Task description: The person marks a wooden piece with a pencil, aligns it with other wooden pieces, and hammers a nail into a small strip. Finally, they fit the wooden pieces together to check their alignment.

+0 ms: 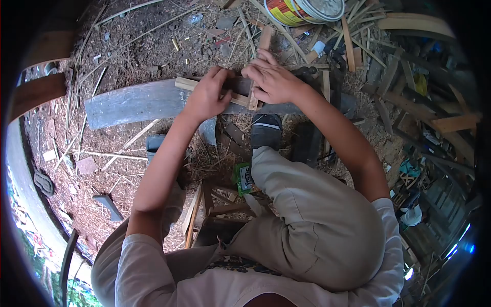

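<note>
A long grey board lies crosswise in front of me. Over it sits a light wooden strip, slanting down to the right. My left hand is closed round this strip near its middle. A second wooden piece runs away from me and crosses the strip's right part. My right hand is closed on this second piece, its thumb near the crossing. A dark block between the hands is partly hidden by the fingers. The toe of a dark shoe is just below the board.
A paint bucket stands at the top. Wood scraps and thin strips litter the ground. A green packet and a small wooden frame lie near my legs. On the right is a pile of wooden pieces. A dark angled piece lies at left.
</note>
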The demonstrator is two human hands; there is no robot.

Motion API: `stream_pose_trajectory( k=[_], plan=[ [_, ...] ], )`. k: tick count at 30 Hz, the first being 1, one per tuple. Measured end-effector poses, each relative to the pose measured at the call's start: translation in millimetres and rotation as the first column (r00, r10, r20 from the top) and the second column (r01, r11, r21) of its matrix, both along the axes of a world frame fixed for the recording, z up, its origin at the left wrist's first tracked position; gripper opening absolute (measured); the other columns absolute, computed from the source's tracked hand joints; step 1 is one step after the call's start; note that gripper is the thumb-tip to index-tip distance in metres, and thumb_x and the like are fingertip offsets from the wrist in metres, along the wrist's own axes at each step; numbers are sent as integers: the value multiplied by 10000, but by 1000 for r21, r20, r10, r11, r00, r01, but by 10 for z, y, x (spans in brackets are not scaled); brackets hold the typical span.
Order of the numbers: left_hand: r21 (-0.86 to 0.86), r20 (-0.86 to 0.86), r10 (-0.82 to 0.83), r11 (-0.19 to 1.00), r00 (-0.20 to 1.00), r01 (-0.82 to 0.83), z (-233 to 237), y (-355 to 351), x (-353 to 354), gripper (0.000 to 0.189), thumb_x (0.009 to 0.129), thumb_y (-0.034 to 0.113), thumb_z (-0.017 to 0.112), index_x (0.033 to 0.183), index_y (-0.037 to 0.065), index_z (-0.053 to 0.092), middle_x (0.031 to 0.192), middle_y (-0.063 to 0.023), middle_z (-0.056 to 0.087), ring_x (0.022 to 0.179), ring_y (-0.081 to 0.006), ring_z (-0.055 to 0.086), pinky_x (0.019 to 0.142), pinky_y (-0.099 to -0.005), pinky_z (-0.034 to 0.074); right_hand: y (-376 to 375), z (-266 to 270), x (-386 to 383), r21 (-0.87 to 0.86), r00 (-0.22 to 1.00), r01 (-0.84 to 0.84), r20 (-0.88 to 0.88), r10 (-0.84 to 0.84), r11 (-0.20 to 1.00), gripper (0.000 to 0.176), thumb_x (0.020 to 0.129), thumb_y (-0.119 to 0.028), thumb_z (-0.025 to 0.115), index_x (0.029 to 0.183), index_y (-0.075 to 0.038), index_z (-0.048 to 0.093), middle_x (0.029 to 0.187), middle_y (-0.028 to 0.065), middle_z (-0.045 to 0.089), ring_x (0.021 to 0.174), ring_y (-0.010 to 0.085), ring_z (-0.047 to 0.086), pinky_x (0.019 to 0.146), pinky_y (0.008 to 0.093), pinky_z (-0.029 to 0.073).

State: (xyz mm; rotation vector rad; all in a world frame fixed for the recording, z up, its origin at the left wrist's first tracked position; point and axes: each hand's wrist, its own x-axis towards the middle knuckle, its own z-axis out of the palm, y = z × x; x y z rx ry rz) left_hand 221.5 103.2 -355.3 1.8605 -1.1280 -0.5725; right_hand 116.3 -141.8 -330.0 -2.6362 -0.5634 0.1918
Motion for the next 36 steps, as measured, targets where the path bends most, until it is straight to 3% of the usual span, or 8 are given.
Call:
stream_pose_trajectory(
  k=[7, 9, 13, 17, 23, 26, 30, 36],
  plan=[
    [-12, 67, -97, 995, 993, 98, 2, 73, -99, 274, 838, 34, 770, 1090, 27, 663, 1077, -165, 625, 1022, -390, 658, 907, -465, 549, 157, 89, -157, -89, 979, 128, 173, -111, 988, 312, 886, -311, 722, 1153, -151, 692, 1269, 108, 611, 1393, 322, 482, 1246, 566, 240],
    [-33, 147, -80, 996, 986, 86, 3, 104, -172, 241, 840, 41, 776, 1057, 34, 671, 1051, -159, 634, 1002, -393, 658, 880, -474, 549, 316, 208, -251, -143, 829, 490, -229, -511, 860, 306, 887, -316, 728, 1170, -200, 734, 1376, 110, 580, 1479, 347, 392, 1231, 593, 240],
    [-6, 154, -20, 1000, 988, 21, -52, 123, -369, 237, 849, 80, 788, 1054, 46, 674, 1036, -156, 646, 981, -413, 645, 869, -502, 537, 494, -88, -440, 218, 573, 808, -505, -646, 547, 386, 924, -341, 731, 1280, -190, 715, 1158, 163, 734, 1131, 369, 694, 981, 501, 534],
    [11, 194, -30, 1000, 981, 29, -107, 14, -623, 246, 871, 139, 776, 1072, 52, 662, 1044, -168, 642, 1010, -408, 633, 896, -504, 532, 466, -67, -664, 160, 630, 777, -191, -753, 609, 437, 969, -277, 732, 1379, -144, 662, 937, 121, 754, 824, 231, 738, 759, 379, 566],
    [-43, 213, -64, 996, 975, 75, -175, -268, -733, 263, 871, 151, 774, 1081, 51, 649, 1054, -161, 638, 1031, -397, 627, 924, -486, 528, 319, -160, -976, 169, 178, 980, -471, -864, 109, 673, 922, -207, 787, 1485, 31, 504, 982, 137, 767, 867, 255, 755, 731, 399, 610],
    [4, 195, -121, 992, 973, 122, -142, -432, -730, 283, 859, 152, 780, 1090, 50, 652, 1050, -153, 641, 1033, -394, 629, 926, -487, 528, 370, 84, -1061, 305, 59, 808, -893, -446, -504, 476, 992, -70, 715, 1436, 23, 571, 1209, 98, 701, 1059, 201, 701, 812, 354, 643],
    [20, 141, -152, 988, 978, 151, -44, -597, -653, 294, 850, 140, 779, 1100, 48, 654, 1067, -148, 648, 1044, -393, 635, 933, -484, 528, 384, 48, -1330, 496, 330, 682, -865, -378, -538, 431, 943, 39, 706, 1369, 27, 639, 1188, 93, 716, 1026, 156, 706, 928, 306, 586],
    [-116, -50, -61, 992, 997, 55, -151, -775, -638, 177, 980, 92, 682, 1126, 6, 629, 1091, -193, 683, 1004, -400, 660, 915, -454, 530, 405, -298, -1483, 587, 223, 776, -598, -770, -230, 462, 898, 104, 687, 1354, 58, 631, 1170, 122, 756, 1023, 149, 734, 910, 302, 592]
  ],
)
